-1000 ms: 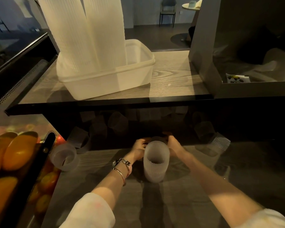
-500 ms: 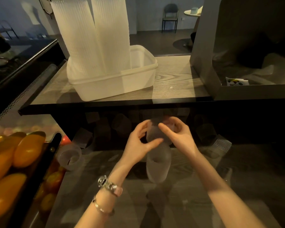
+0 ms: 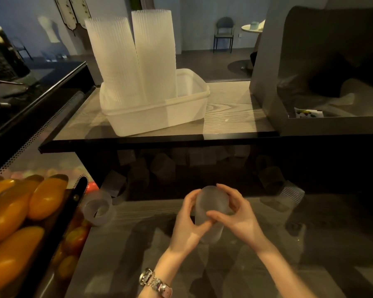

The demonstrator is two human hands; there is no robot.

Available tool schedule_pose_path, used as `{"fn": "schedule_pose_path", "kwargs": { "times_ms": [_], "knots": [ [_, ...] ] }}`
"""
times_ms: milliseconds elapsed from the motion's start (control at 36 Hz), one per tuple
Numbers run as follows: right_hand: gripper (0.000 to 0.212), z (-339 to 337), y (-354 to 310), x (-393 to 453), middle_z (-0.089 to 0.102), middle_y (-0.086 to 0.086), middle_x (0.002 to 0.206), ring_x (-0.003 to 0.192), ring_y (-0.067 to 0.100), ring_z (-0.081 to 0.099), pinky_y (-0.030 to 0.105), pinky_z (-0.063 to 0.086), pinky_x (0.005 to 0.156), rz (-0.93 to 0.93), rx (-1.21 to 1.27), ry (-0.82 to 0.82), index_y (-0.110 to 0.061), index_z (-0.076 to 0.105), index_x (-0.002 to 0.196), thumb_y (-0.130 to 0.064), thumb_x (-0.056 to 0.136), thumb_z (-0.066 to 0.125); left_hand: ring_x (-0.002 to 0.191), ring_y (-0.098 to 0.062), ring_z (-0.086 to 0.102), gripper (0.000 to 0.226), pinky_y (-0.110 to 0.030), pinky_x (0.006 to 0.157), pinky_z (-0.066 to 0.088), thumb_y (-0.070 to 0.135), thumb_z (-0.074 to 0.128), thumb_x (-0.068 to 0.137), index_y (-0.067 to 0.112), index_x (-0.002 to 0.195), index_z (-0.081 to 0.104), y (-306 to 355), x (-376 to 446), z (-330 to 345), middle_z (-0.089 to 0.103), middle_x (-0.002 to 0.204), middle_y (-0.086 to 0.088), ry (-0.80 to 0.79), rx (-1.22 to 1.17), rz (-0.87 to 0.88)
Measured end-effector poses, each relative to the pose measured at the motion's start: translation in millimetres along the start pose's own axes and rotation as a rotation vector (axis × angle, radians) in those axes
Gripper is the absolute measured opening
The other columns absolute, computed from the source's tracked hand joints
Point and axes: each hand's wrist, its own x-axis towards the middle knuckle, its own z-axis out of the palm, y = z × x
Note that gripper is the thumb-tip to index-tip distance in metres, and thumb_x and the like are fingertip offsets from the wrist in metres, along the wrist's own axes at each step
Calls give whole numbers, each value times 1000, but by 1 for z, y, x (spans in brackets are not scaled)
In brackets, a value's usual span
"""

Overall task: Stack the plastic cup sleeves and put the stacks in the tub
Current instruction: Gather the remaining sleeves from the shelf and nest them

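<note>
Now my left hand (image 3: 186, 229) and right hand (image 3: 238, 220) both grip frosted cup sleeve (image 3: 212, 203) between them; tub (image 3: 159, 117) well beyond, on shelf.

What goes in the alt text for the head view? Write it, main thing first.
Both hands, left hand and right hand, grip a frosted cup sleeve above the lower counter. On the upper shelf, a white tub holds two tall sleeve stacks.

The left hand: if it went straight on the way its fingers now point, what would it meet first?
The left hand already grips the frosted ribbed plastic cup sleeve; just beyond lies the right hand, probably next.
</note>
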Motion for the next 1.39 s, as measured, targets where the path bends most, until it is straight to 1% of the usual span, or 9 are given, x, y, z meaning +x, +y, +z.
{"fn": "schedule_pose_path", "kwargs": {
  "times_ms": [361,722,778,833,889,972,1083,1250,1389],
  "knots": [
    [65,11,11,-3,54,-23,117,111,-6,50,10,47,82,43,67,61,-36,51,122,-37,62,78,116,6,47,62,-5,87,40,26,74,78,44,124,38,-12,0,6,50,127,21,43,64,-18],
    [69,16,11,-9,51,-23,124,115,-5,49,12,49,81,69,105,55,-42,45,127,-39,65,74,111,14,43,65,3,78,38,24,71,80,58,118,30,-22,-2,7,40,123,35,24,72,-84],
    [71,20,12,-11,47,-17,133,123,2,45,19,49,90,86,93,79,-40,42,130,-36,67,75,111,14,40,69,4,76,37,27,70,80,64,117,25,-24,-4,6,35,121,39,1,91,-115],
    [74,24,8,-14,32,-10,148,134,6,31,27,40,103,84,45,149,-40,39,134,-27,71,77,118,11,35,73,0,85,36,33,72,77,62,121,23,-27,-7,3,32,125,39,-18,129,-128],
    [77,29,1,-14,20,-16,151,133,-9,19,14,30,102,6,-29,228,-47,36,130,-21,71,78,125,4,32,80,-15,100,35,40,75,72,52,132,25,-32,-10,-4,32,133,31,-2,171,-149],
    [79,40,-14,-10,21,-29,142,130,-21,13,-1,24,98,-153,-104,310,-44,35,127,-14,69,80,129,1,31,81,-23,107,30,32,78,70,42,133,29,-41,-20,-27,35,138,20,101,132,-166],
    [73,60,-27,-3,38,-14,138,141,3,16,7,17,110,-350,-223,308,-18,42,130,-9,68,80,124,-4,39,73,-18,101,33,13,77,73,22,134,38,-51,-34,-68,43,139,2,324,67,-209],
    [64,109,-40,10,35,-11,141,143,3,6,11,0,114,-378,-320,171,-18,43,134,-16,78,74,126,-25,45,70,-45,106,38,16,73,79,19,137,35,-69,-62,-138,47,138,-9,633,6,-384],
    [61,138,-38,18,36,-4,146,144,6,1,22,-5,116,-377,-441,183,-16,44,135,-13,80,70,126,-26,45,65,-44,106,36,10,73,77,14,135,42,-78,-67,-172,48,136,-9,779,52,-424]
  ]
}}
